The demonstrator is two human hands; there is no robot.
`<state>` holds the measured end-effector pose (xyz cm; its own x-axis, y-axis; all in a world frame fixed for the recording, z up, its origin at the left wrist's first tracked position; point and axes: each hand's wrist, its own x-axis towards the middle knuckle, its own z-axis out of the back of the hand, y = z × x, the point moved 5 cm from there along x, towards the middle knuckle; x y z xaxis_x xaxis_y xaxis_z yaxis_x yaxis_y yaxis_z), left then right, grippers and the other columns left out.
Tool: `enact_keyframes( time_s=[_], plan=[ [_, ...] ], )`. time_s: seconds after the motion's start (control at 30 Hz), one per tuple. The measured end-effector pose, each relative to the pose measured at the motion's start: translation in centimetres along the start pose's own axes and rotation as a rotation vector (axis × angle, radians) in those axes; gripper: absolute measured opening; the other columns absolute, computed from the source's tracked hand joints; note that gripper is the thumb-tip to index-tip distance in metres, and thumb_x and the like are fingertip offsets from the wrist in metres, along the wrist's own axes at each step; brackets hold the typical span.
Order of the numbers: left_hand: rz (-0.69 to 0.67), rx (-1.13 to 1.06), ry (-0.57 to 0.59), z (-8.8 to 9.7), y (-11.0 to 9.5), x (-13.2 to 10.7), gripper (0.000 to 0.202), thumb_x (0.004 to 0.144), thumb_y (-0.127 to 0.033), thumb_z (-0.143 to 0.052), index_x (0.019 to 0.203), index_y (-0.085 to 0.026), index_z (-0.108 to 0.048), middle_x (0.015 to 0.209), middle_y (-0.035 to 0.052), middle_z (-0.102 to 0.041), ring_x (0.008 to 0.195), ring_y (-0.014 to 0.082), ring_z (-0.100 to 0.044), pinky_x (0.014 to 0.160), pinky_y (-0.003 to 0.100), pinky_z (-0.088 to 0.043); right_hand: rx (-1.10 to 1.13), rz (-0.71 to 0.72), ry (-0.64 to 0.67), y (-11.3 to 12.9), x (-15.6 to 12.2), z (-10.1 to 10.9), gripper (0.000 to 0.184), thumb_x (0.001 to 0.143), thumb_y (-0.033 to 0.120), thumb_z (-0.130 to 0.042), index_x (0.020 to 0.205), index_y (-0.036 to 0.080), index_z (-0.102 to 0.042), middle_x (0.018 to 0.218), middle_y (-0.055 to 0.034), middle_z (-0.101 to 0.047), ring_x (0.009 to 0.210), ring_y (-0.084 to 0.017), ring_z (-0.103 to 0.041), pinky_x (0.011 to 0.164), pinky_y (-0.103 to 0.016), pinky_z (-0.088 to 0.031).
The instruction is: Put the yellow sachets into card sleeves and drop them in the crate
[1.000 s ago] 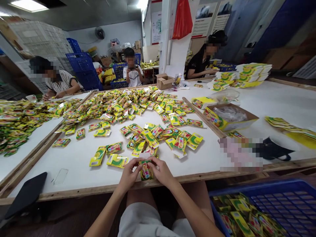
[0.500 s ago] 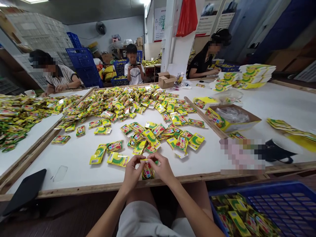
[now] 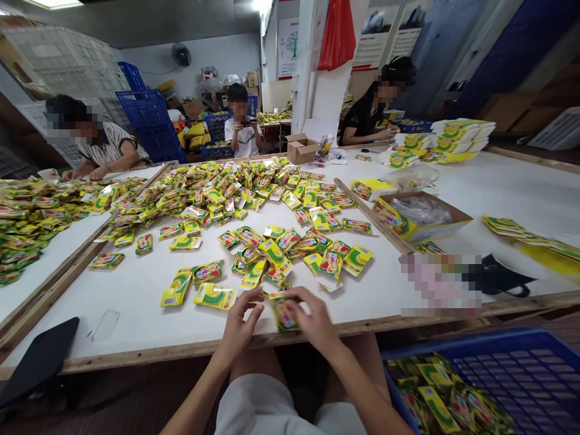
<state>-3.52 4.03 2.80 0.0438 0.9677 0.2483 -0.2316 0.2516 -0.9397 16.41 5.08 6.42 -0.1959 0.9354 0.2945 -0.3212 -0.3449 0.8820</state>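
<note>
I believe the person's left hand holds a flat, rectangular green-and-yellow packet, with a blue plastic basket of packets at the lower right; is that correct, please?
Not quite: the head view shows the right hand holding the flat, rectangular green-and-yellow packet, with the blue plastic basket of packets at the lower right.

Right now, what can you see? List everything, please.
table: one, white, in front
packets: too many to count, yellow-green, on table
held packet: one, multicoloured, centre front
basket: one, blue, lower right
open box: one, yellow-green, right
stacked boxes: several, yellow-white, far right
carton: one, brown, table's far edge
flat object: one, black, lower left
bag: one, red, upper centre
crates: several, blue, back left
fan: one, dark, upper left
other people: three, striped, white, black tops, beyond table
left grip: one, bare, open beside held packet
right grip: one, bare, closed on held packet
</note>
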Motion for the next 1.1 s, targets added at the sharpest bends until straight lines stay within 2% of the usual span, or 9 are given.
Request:
enact_keyframes(
  time_s=[0.13,0.23,0.33,0.43,0.57,0.73,0.83,0.93,1.1],
  plan=[
    [-0.115,0.293,-0.060,1.2,-0.1,0.9,0.025,0.089,-0.026,-0.050,0.112,-0.025,-0.060,0.107,0.0088,-0.062,0.095,0.0225,-0.059,0.081,0.037,-0.048,-0.436,-0.039,-0.110,0.0,-2.4,10.4,0.016,0.082,0.034,-0.054,0.081,0.024,-0.067,0.086,-0.0071,-0.067,0.084,-0.025,-0.061,0.077,-0.037,-0.047],
    [-0.218,0.507,-0.057,0.2,-0.7,3.5,0.020,0.087,-0.028,-0.052,0.104,-0.023,-0.062,0.103,0.0100,-0.060,0.099,0.0261,-0.056,0.087,0.041,-0.044,-0.565,-0.090,-0.150,-0.5,-3.5,14.1,0.019,0.080,0.038,-0.055,0.078,0.024,-0.067,0.085,-0.0072,-0.067,0.081,-0.025,-0.062,0.075,-0.038,-0.048],
    [-0.196,0.645,-0.151,-1.8,-1.2,7.1,0.023,0.084,-0.039,-0.057,0.095,-0.019,-0.062,0.090,0.0102,-0.061,0.089,0.0280,-0.057,0.082,0.041,-0.043,-0.436,-0.151,-0.114,-0.9,-3.4,11.6,0.021,0.083,0.038,-0.051,0.083,0.023,-0.066,0.085,-0.0061,-0.068,0.076,-0.022,-0.063,0.070,-0.034,-0.050],
    [-0.146,0.730,-0.240,-3.4,-1.2,10.1,0.040,0.080,-0.039,-0.061,0.110,-0.012,-0.056,0.089,0.0124,-0.061,0.089,0.0312,-0.057,0.080,0.042,-0.042,-0.290,-0.147,-0.053,-0.5,-2.7,7.0,0.020,0.085,0.035,-0.050,0.083,0.023,-0.065,0.084,-0.0048,-0.070,0.076,-0.021,-0.063,0.070,-0.031,-0.050],
    [-0.156,0.855,-0.053,-4.3,-0.5,11.6,0.048,0.079,-0.007,-0.049,0.127,-0.017,-0.051,0.097,0.0138,-0.060,0.097,0.0312,-0.055,0.082,0.041,-0.041,-0.173,-0.140,-0.017,0.0,-2.3,4.3,0.018,0.086,0.031,-0.050,0.084,0.023,-0.066,0.083,-0.0036,-0.070,0.077,-0.021,-0.064,0.070,-0.030,-0.050],
    [-0.327,0.929,0.124,-3.8,-1.2,12.5,0.047,0.075,0.002,-0.048,0.109,-0.027,-0.064,0.124,0.0127,-0.054,0.118,0.0330,-0.045,0.095,0.049,-0.035,-0.140,-0.162,-0.036,-1.1,-2.8,4.4,0.016,0.085,0.029,-0.051,0.082,0.022,-0.065,0.080,-0.0031,-0.070,0.075,-0.021,-0.063,0.070,-0.030,-0.049],
    [-0.405,0.730,0.200,-4.2,-2.5,13.7,0.032,0.077,-0.002,-0.054,0.094,-0.027,-0.067,0.119,0.0082,-0.061,0.118,0.0291,-0.048,0.103,0.048,-0.029,-0.105,-0.140,-0.066,-1.5,-2.6,4.2,0.017,0.086,0.031,-0.051,0.084,0.022,-0.066,0.079,-0.0037,-0.069,0.074,-0.020,-0.063,0.067,-0.029,-0.049],
    [-0.345,0.561,0.145,-4.4,-3.9,13.5,0.019,0.083,-0.014,-0.054,0.098,-0.023,-0.062,0.098,0.0081,-0.067,0.099,0.0252,-0.059,0.092,0.043,-0.041,-0.086,-0.118,-0.174,-1.4,-1.8,4.4,0.019,0.088,0.034,-0.050,0.093,0.021,-0.065,0.089,-0.0066,-0.068,0.079,-0.021,-0.063,0.065,-0.030,-0.051],
    [-0.051,-0.092,0.241,-5.0,-4.2,7.5,0.035,0.083,-0.027,-0.060,0.115,-0.023,-0.046,0.091,0.0055,-0.067,0.078,0.0191,-0.064,0.070,0.030,-0.049,0.096,-0.024,-0.247,-1.0,-0.1,3.4,0.029,0.088,0.030,-0.053,0.116,0.025,-0.051,0.119,-0.0084,-0.059,0.102,-0.021,-0.061,0.085,-0.034,-0.051]
  ],
)
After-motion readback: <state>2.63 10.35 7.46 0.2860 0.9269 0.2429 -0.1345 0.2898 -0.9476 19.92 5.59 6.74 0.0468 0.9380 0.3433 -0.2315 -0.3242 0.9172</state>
